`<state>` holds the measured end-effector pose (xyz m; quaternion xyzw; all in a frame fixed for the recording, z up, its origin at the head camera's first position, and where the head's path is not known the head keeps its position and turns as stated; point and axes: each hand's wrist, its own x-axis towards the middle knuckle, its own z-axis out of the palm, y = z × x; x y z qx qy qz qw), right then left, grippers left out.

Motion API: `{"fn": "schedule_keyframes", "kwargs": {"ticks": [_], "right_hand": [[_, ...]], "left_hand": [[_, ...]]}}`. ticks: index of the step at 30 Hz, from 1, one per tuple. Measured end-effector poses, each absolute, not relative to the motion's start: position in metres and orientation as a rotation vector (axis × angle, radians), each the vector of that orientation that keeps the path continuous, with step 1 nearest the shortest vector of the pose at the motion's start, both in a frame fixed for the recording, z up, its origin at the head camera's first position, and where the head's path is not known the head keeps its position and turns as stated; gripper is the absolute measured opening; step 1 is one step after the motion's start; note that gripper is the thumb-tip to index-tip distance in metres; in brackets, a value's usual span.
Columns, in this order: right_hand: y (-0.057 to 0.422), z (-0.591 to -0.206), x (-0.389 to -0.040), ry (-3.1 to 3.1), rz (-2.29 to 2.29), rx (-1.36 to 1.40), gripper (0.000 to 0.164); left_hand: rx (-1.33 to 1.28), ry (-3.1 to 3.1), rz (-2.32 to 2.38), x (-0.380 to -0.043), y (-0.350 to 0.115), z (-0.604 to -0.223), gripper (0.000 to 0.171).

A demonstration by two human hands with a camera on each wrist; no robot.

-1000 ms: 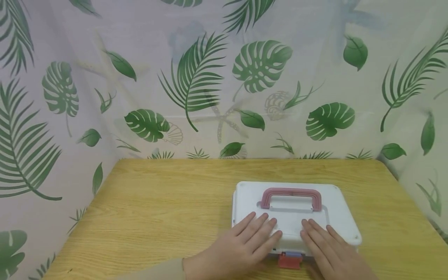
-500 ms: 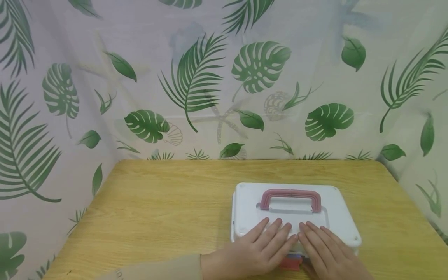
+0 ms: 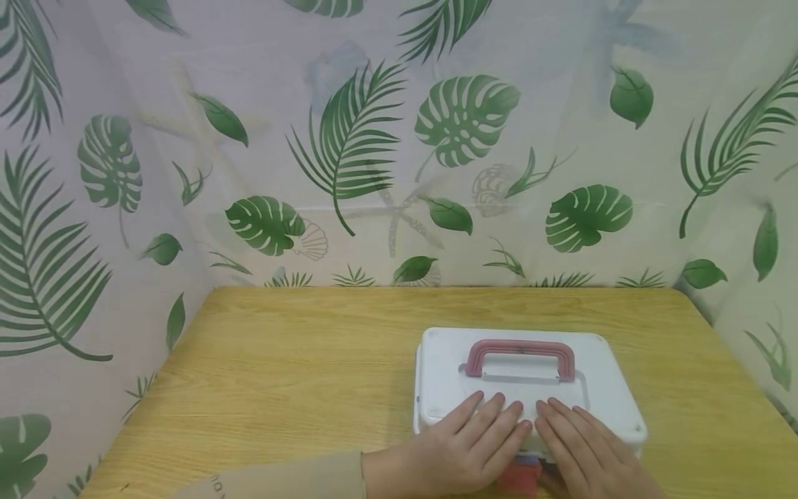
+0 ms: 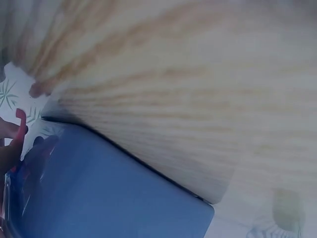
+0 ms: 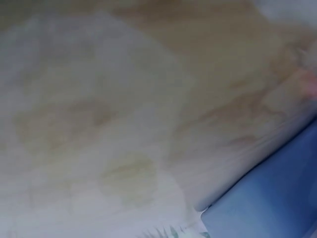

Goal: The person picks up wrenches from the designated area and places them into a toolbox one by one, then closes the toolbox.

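Note:
A white plastic carry box [image 3: 603, 378] lies on the table with its lid down and its pink handle [image 3: 522, 345] folded back. At the front, a red latch [image 3: 521, 478] sticks out below the lid's edge. My left hand [image 3: 469, 445] rests on the lid's front edge, fingers straight; my right hand [image 3: 591, 450] does the same beside it. The fingertips of both hands nearly meet above the latch. Both thumbs are mostly hidden in the head view. In the left wrist view, fingers are close to the red latch [image 4: 20, 134]; whether they press it I cannot tell.
The wooden table [image 3: 299, 374] extends left of the box and behind it. A leaf-printed curtain [image 3: 386, 152] hangs along the back and both sides. In the right wrist view the box's side [image 5: 277, 183] looks blue, and much is blurred.
My left hand has slid right along the box's front edge towards my right hand, covering part of the latch. My right hand has shifted slightly. The box has stayed in place.

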<state>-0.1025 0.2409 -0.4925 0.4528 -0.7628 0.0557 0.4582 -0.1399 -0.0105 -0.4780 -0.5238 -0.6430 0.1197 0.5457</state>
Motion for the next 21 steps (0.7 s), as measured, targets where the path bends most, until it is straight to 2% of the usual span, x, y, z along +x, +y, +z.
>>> {"fn": "schedule_keyframes", "kwargs": {"ticks": [4,11,17,21], "right_hand": [[0.243,-0.49,-0.101,-1.914,0.138,1.143,0.069],[0.248,-0.489,-0.101,-2.004,0.113,1.166,0.073],[0.249,-0.487,-0.1,-2.075,0.057,1.165,0.076],[0.249,-0.486,-0.098,-2.115,0.04,1.151,0.077]], "left_hand": [[-1.281,-1.611,0.264,-0.138,-0.014,-0.478,0.045],[-1.33,-1.703,0.272,-0.136,-0.021,-0.474,0.066],[-1.353,-1.754,0.318,-0.137,-0.026,-0.472,0.057],[-1.375,-1.775,0.31,-0.14,-0.028,-0.473,0.058]]}}
